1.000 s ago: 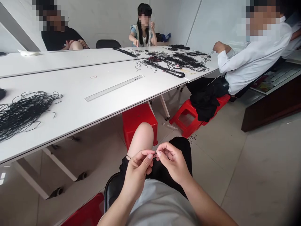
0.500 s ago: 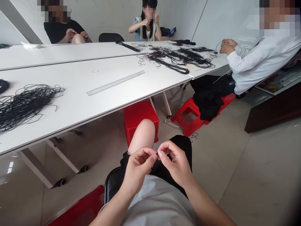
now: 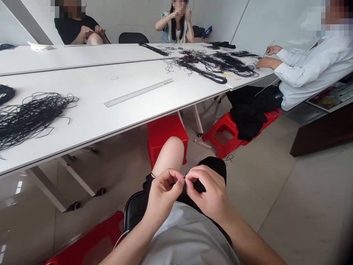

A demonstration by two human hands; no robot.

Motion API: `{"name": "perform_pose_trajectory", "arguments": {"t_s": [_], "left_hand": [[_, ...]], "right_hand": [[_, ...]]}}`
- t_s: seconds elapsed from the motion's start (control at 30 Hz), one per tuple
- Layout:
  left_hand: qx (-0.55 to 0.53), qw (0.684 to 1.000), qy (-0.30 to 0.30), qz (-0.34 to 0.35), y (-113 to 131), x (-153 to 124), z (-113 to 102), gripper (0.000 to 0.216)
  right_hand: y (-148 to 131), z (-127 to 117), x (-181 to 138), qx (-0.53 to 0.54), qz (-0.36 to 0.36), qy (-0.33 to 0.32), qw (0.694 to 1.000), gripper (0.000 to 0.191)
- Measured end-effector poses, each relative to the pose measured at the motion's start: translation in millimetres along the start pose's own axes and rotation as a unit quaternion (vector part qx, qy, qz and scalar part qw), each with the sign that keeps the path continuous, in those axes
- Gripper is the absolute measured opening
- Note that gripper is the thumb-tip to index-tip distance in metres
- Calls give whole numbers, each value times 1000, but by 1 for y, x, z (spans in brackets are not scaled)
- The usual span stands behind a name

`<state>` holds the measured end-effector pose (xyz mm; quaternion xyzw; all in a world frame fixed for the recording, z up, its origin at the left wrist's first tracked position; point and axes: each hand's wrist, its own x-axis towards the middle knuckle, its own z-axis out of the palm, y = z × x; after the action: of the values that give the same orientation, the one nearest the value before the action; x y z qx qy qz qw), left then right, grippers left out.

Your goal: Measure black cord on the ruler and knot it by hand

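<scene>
Above my lap, my left hand (image 3: pixel 168 186) and my right hand (image 3: pixel 205 186) meet at the fingertips. Both pinch a thin black cord (image 3: pixel 185 173), and a short end of it pokes up between them. Most of the cord is covered by my fingers, so I cannot see whether it is knotted. Thumb and index finger press together on each hand. To the left on the white table (image 3: pixel 91 129) lies a loose tangle of black cords (image 3: pixel 33 117). A clear ruler (image 3: pixel 140 92) rests slantwise near the table's middle.
More black cord bundles (image 3: pixel 220 64) cover the table's far right. A person in a white shirt (image 3: pixel 317 70) sits at right; two others sit across. Red stools (image 3: pixel 168 138) stand below, and a plastic bottle (image 3: pixel 204 144) lies on the floor.
My right hand has turned slightly, its knuckles now more over the cord, and the short black end has come into sight. The view has shifted a little.
</scene>
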<state>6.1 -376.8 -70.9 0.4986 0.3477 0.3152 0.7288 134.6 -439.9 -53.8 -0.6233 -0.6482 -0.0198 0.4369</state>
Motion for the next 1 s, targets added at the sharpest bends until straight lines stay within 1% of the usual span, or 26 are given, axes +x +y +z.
{"name": "perform_pose_trajectory", "arguments": {"t_s": [0.1,0.17,0.23,0.33,0.4,0.5,0.57,0.67,0.83,1.0], "left_hand": [[18,1000,1,-2,2,1,1,15],[20,1000,0,-6,3,1,1,15],[20,1000,0,-8,4,1,2,16],[24,1000,-4,-11,6,0,3,17],[21,1000,-19,-9,8,-1,3,18],[24,999,-47,3,11,-3,1,18],[36,998,-55,19,13,-3,0,16],[71,994,-58,62,15,-2,-4,10],[165,973,-69,147,18,-2,-9,4],[216,956,-81,183,22,-2,-13,6]], "right_hand": [[1,-1,1,-12,-11,-9,1000,16],[2,-1,2,-1,-7,-13,1000,14],[3,0,3,32,16,-17,999,13],[4,1,2,102,72,-20,992,12],[5,0,2,138,104,-26,985,11],[5,-4,1,163,126,-43,978,11],[4,-7,1,164,129,-54,976,11],[2,-10,2,167,127,-75,975,11],[0,-14,5,171,109,-103,974,12],[0,-16,6,164,91,-121,975,13]]}}
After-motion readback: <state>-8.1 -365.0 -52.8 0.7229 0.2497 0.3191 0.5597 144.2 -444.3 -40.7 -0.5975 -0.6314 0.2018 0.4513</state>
